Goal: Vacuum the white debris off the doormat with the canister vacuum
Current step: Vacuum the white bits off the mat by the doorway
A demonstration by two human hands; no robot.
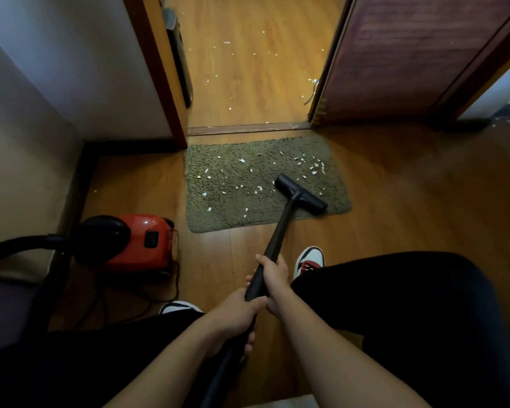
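Note:
An olive shaggy doormat (218, 219) lies on the wood floor before a doorway, strewn with white debris (312, 166) across its left, middle and far right. The black floor nozzle (301, 194) of the vacuum rests on the mat's near right part. Its black wand (278, 234) slants down to me. My right hand (274, 275) grips the wand higher up; my left hand (236, 316) grips it just below. The red and black canister vacuum (130, 240) sits on the floor at the left, its hose (18, 245) arching left.
More white bits (227, 42) lie on the wood floor beyond the threshold (248, 129). An open dark door (409, 60) stands at the right, a wall corner (159, 83) at the left. My shoes (309, 260) and dark-trousered legs are near the wand. A black cord (147, 304) trails by the canister.

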